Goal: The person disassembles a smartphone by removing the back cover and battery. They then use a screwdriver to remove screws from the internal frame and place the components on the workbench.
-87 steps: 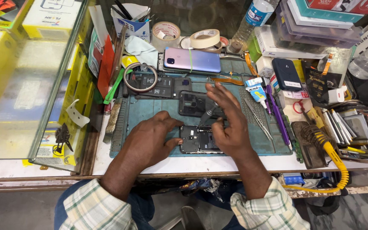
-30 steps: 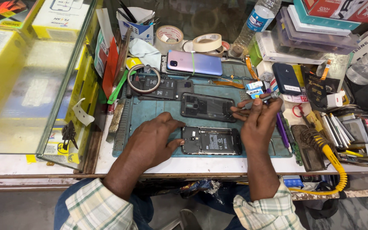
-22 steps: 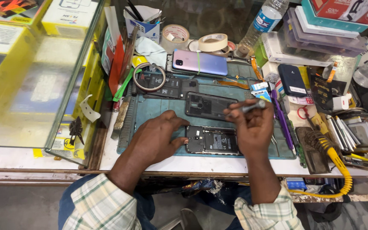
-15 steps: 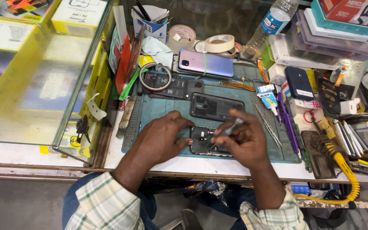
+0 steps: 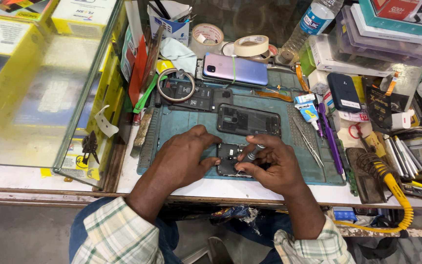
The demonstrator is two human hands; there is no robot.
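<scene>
Bare mat [image 5: 186, 124] left of black frame [image 5: 248, 120], tweezers [image 5: 308, 142] right, glass case [image 5: 50, 88] walling left
</scene>
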